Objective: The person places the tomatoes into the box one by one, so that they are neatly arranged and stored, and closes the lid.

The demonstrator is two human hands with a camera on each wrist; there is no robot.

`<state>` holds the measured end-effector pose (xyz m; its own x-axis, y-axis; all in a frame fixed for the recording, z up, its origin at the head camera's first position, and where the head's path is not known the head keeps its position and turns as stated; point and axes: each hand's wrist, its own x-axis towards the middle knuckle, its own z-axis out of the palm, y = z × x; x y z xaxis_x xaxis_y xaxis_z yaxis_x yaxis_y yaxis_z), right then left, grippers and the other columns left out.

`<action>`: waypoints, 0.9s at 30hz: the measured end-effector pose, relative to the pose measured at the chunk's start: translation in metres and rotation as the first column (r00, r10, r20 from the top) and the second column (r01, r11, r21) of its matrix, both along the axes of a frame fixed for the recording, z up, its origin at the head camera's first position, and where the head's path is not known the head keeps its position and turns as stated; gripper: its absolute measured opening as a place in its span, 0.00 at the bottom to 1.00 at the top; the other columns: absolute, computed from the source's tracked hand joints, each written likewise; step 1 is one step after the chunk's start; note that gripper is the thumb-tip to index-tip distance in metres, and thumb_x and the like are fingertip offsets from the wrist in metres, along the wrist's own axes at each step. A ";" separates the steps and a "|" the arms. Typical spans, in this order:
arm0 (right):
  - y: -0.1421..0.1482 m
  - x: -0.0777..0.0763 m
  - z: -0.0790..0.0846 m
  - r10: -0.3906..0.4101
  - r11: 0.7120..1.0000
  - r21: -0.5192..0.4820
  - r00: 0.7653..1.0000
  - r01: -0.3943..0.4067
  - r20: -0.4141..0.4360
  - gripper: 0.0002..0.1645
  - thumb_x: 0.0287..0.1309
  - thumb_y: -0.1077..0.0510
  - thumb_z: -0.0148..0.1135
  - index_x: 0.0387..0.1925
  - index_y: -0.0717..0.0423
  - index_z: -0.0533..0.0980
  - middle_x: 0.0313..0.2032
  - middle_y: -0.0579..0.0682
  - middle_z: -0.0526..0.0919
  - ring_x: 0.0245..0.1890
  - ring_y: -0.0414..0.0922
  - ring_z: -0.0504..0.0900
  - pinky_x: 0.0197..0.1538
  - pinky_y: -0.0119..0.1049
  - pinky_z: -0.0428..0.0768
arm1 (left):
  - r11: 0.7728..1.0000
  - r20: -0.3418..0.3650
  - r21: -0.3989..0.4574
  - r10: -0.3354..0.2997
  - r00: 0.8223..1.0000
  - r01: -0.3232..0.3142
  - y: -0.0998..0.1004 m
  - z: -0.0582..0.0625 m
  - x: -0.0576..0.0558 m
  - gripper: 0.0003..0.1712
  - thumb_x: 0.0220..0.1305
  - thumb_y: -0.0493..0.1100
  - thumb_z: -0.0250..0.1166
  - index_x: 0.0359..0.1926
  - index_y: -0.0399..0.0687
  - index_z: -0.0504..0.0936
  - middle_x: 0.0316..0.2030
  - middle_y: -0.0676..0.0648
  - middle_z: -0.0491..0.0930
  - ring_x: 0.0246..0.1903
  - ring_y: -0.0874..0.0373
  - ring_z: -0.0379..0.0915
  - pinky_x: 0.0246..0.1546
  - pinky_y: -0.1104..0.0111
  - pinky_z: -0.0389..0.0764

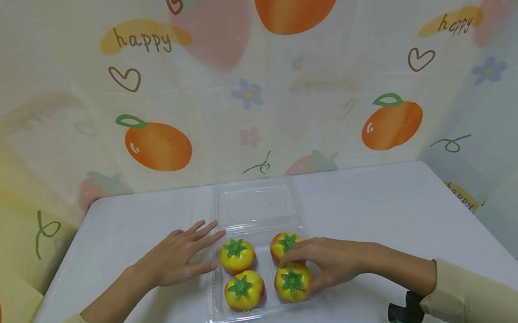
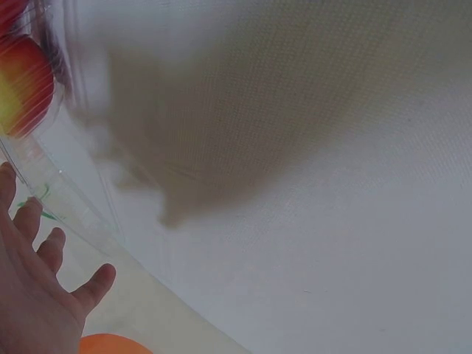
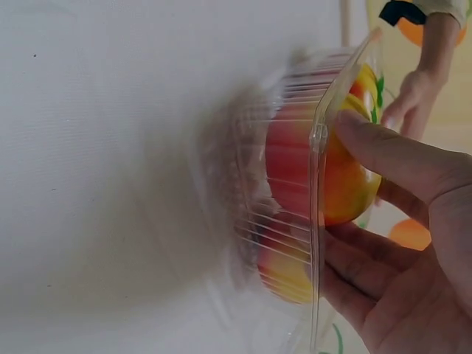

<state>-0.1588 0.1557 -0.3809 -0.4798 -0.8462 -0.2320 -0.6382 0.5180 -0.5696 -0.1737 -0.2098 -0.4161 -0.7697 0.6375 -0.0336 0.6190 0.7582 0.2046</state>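
- The clear plastic tray is sitting near the middle of the white table. Its near edge is facing the person.
- The near right tomato-like fruit, yellow and red with a green star top, is sitting in the tray's near right corner.
- The right hand is holding this fruit. Its fingers are curling round the far side, and its thumb is pressing on the near right side.
- I think this fruit is the step in hand. The hand may be putting it in or taking it out; I cannot tell which.
- The next move is probably calling for care, lifting the fingers away or lifting the fruit up without bumping its neighbour or the thin tray wall.
- The near left fruit is filling the near left corner.
- The left hand is spreading its fingers wide by the tray's left edge, holding nothing. I cannot tell if it is touching the rim.
- The far left fruit is sitting in the far left corner, and the far right fruit is hiding partly behind the right hand.
- The clear lid is lying folded back past the tray's far edge.
- A fruit-print cloth is hanging behind the table's far edge.
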 end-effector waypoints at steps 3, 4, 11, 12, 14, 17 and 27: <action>-0.001 0.001 0.000 0.001 1.000 0.016 1.000 -0.001 -0.017 0.34 0.54 0.48 0.75 0.62 0.39 0.74 0.57 0.33 0.77 0.56 0.34 0.73 0.62 0.38 0.75 | 1.000 -0.008 -0.004 -0.003 1.000 0.003 0.000 0.000 0.000 0.39 0.68 0.69 0.51 0.75 0.62 0.63 0.75 0.47 0.59 0.73 0.40 0.53 0.61 0.39 0.67; -0.001 0.001 0.000 -0.001 1.000 0.025 1.000 0.002 -0.025 0.34 0.53 0.48 0.76 0.62 0.39 0.74 0.57 0.34 0.77 0.56 0.35 0.73 0.61 0.38 0.75 | 1.000 -0.010 -0.005 -0.003 1.000 0.003 0.000 0.000 0.000 0.39 0.68 0.69 0.51 0.75 0.62 0.63 0.75 0.47 0.59 0.73 0.40 0.53 0.61 0.38 0.67; -0.002 0.004 -0.001 -0.019 0.997 0.076 0.996 0.025 -0.086 0.34 0.53 0.48 0.76 0.61 0.40 0.75 0.56 0.39 0.76 0.55 0.37 0.74 0.59 0.37 0.77 | 1.000 0.007 -0.003 0.002 1.000 -0.002 0.001 0.001 0.000 0.39 0.68 0.68 0.52 0.75 0.61 0.62 0.75 0.47 0.58 0.73 0.40 0.53 0.62 0.38 0.66; -0.002 0.004 -0.001 -0.020 0.997 0.076 0.996 0.027 -0.089 0.33 0.53 0.48 0.76 0.61 0.41 0.75 0.56 0.39 0.77 0.55 0.37 0.75 0.59 0.36 0.77 | 1.000 0.007 -0.002 0.002 1.000 -0.002 0.001 0.001 0.000 0.39 0.68 0.68 0.52 0.75 0.61 0.62 0.75 0.47 0.58 0.73 0.40 0.53 0.62 0.38 0.66; -0.002 0.005 -0.001 -0.021 0.997 0.075 0.995 0.028 -0.093 0.33 0.53 0.49 0.76 0.61 0.42 0.75 0.56 0.39 0.77 0.55 0.37 0.75 0.59 0.35 0.77 | 1.000 0.008 0.001 0.001 1.000 -0.001 0.001 0.001 0.000 0.39 0.68 0.68 0.52 0.75 0.61 0.62 0.75 0.47 0.58 0.73 0.40 0.53 0.62 0.38 0.65; -0.002 0.005 -0.001 -0.016 0.997 0.074 0.994 0.024 -0.109 0.33 0.52 0.48 0.76 0.60 0.43 0.76 0.56 0.39 0.78 0.55 0.37 0.75 0.59 0.35 0.77 | 1.000 0.006 0.001 -0.001 1.000 0.001 0.001 0.002 0.000 0.39 0.68 0.68 0.52 0.75 0.61 0.63 0.75 0.47 0.58 0.73 0.40 0.53 0.62 0.38 0.65; 0.002 0.002 0.008 -0.021 0.997 0.069 0.993 0.029 -0.112 0.37 0.49 0.47 0.78 0.62 0.46 0.76 0.58 0.39 0.79 0.56 0.36 0.76 0.61 0.36 0.76 | 1.000 0.004 -0.008 -0.003 1.000 0.003 0.002 0.003 -0.002 0.40 0.67 0.70 0.52 0.75 0.61 0.64 0.75 0.46 0.59 0.73 0.41 0.55 0.61 0.38 0.66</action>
<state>-0.1570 0.1576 -0.3725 -0.5269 -0.8169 -0.2345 -0.6820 0.5710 -0.4570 -0.1759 -0.2079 -0.4135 -0.7675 0.6397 -0.0414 0.6208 0.7578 0.2009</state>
